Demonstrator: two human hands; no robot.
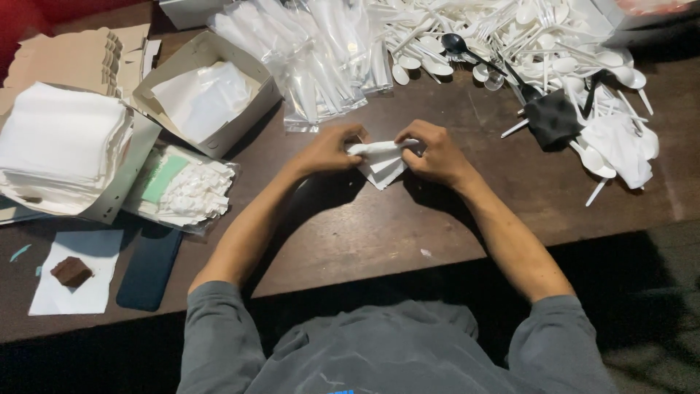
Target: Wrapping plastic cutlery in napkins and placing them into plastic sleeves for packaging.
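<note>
1. Up at the far edge of the brown table (437,219), clear plastic sleeves (321,51) lie in a loose heap; to their right spreads a large pile of white plastic spoons and forks (525,36), with one black spoon (456,44) among them and a crumpled black cloth (552,118) at the pile's near edge.
2. Left of the sleeves, an open cardboard box (208,91) holds white sheets; further left, a thick stack of white napkins (62,146) sits in another open box; flat tan cardboard (69,58) lies behind it.
3. Just beside that stack, a clear bag (182,186) shows small white packets and a pale green label.
4. Near the left front, a dark phone (149,270) lies flat; beside it a white paper square (76,281) carries a small brown block (71,271).
5. At the table's middle, a folded white napkin (380,162) is held just above the surface, between both hands.
6. The left hand (332,149) pinches the napkin's left end, fingers curled closed on it; the forearm runs straight back to a grey sleeve.
7. The right hand (437,155) grips the right end, fingers bent over the rolled top edge, clamped on it; the wrist angles inward.
</note>
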